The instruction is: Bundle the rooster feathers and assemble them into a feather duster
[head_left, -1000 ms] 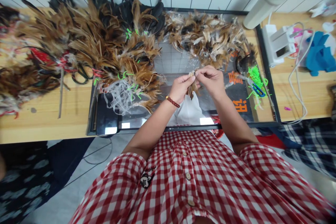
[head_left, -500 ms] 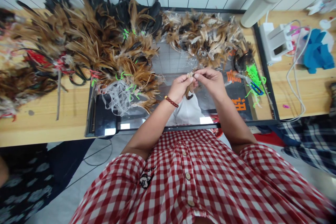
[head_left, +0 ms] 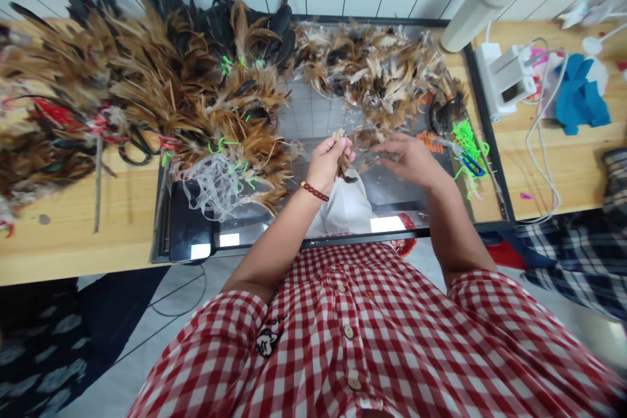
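Observation:
Near the middle of the glass-topped board point(head_left: 392, 191), my left hand point(head_left: 329, 160) is closed on a small bunch of brown feathers point(head_left: 344, 168), whose dark curled tips hang below the fingers. A beaded bracelet circles that wrist. My right hand point(head_left: 409, 158) is apart from it, fingers spread, over the near edge of a loose feather pile point(head_left: 382, 75). Small feathers lie just by its fingertips; nothing shows in its grasp. To the left are tied brown feather bunches point(head_left: 264, 144) and a tangle of clear plastic strips point(head_left: 210, 186).
A phone point(head_left: 190, 222) lies at the board's left corner, with black-handled scissors point(head_left: 138, 147) beyond. Green ties point(head_left: 465, 140) and a blue-handled tool point(head_left: 473, 163) are at right. A tall bottle point(head_left: 482, 3), a power strip point(head_left: 494, 78) and cables stand farther right. People sit on both sides.
My right hand has let go of the feather bunch and moved right, its fingers opening over the loose feathers. My left hand keeps the bunch. The view has shifted slightly.

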Demonstrator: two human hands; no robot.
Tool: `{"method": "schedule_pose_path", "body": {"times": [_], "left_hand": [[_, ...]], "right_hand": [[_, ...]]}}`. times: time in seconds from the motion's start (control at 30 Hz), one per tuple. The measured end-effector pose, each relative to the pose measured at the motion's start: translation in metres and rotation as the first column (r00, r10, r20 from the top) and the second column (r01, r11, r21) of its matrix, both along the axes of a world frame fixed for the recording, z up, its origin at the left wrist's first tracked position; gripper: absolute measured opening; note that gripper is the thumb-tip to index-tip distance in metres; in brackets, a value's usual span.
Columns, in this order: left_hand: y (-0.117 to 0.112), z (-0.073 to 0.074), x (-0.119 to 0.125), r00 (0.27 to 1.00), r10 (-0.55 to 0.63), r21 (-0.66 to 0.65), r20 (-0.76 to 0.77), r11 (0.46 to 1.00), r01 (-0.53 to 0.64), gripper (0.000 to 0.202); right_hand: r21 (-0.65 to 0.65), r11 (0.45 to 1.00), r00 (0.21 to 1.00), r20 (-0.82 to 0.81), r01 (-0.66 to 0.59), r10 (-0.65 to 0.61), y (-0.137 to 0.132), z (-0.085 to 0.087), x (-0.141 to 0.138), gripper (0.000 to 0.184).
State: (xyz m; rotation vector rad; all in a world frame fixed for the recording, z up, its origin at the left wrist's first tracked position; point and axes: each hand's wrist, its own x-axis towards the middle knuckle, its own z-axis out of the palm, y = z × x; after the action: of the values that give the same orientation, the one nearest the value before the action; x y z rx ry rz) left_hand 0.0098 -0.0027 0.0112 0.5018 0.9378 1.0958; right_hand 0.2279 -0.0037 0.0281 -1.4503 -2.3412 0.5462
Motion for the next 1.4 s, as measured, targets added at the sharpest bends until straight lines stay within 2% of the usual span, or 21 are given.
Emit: {"method": "schedule_pose_path", "body": {"times": [0.1,0.2,0.37,0.43,0.5,0.63,0.8,0.9,1.0,1.07,1.13,1.2,1.3,1.4], "left_hand": [[0.001,-0.002,0.001,1.000,0.026,0.017,-0.012,1.000,-0.026,0.026],[0.001,-0.007,0.002,0.997,0.029,0.072,-0.076,0.997,-0.023,0.023],[-0.002,-0.013,0.002,0.948,0.037,0.263,-0.317,0.964,0.050,0.015],[-0.003,-0.012,0.002,0.917,0.029,0.297,-0.399,0.950,0.100,0.016],[-0.004,-0.011,0.002,0.902,-0.016,0.281,-0.431,0.948,0.150,0.019],[-0.005,-0.013,0.003,0.905,-0.159,0.171,-0.394,0.955,0.242,0.024],[-0.005,-0.018,0.002,0.901,-0.187,0.183,-0.391,0.944,0.276,0.033],[-0.005,-0.017,0.001,0.930,-0.200,0.168,-0.308,0.951,0.260,0.030],[-0.004,-0.014,0.001,0.964,-0.188,0.146,-0.185,0.965,0.217,0.023],[-0.004,-0.012,0.002,0.978,-0.167,0.142,-0.128,0.973,0.184,0.023],[-0.003,-0.011,0.002,0.987,-0.129,0.136,-0.098,0.980,0.142,0.024],[-0.002,-0.010,0.002,0.993,-0.090,0.125,-0.078,0.987,0.099,0.025],[-0.001,-0.006,0.001,0.997,-0.056,0.100,-0.061,0.993,0.062,0.026],[0.000,-0.002,-0.001,0.999,-0.008,0.042,-0.042,0.999,0.010,0.025]], "right_hand": [[0.029,1.000,0.960,0.281,-0.003,-0.005,-0.008,-0.003,-0.003,0.026],[0.091,0.996,0.923,0.381,0.014,-0.047,-0.013,0.001,-0.012,0.027],[0.177,0.976,0.952,0.299,-0.124,0.067,-0.016,0.019,-0.027,0.026],[0.203,0.966,0.969,0.217,-0.162,0.117,-0.014,0.022,-0.033,0.025],[0.228,0.963,0.985,0.122,-0.144,0.118,-0.012,0.022,-0.038,0.024],[0.268,0.963,1.000,-0.003,-0.025,0.026,-0.007,0.015,-0.042,0.022],[0.224,0.974,0.996,-0.085,0.021,-0.002,-0.009,0.010,-0.044,0.032],[0.213,0.969,0.988,-0.121,0.122,-0.097,-0.007,0.007,-0.044,0.036],[0.221,0.939,0.965,-0.039,0.263,-0.261,0.005,-0.001,-0.042,0.039],[0.225,0.928,0.945,0.073,0.297,-0.320,0.015,-0.007,-0.038,0.040],[0.202,0.939,0.936,0.163,0.278,-0.312,0.022,-0.011,-0.033,0.035],[0.183,0.950,0.941,0.184,0.252,-0.285,0.021,-0.010,-0.025,0.028],[0.181,0.959,0.946,0.202,0.217,-0.252,0.010,0.000,-0.006,0.026],[0.140,0.972,0.926,0.306,0.187,-0.223,-0.003,0.012,0.015,0.020]]}}
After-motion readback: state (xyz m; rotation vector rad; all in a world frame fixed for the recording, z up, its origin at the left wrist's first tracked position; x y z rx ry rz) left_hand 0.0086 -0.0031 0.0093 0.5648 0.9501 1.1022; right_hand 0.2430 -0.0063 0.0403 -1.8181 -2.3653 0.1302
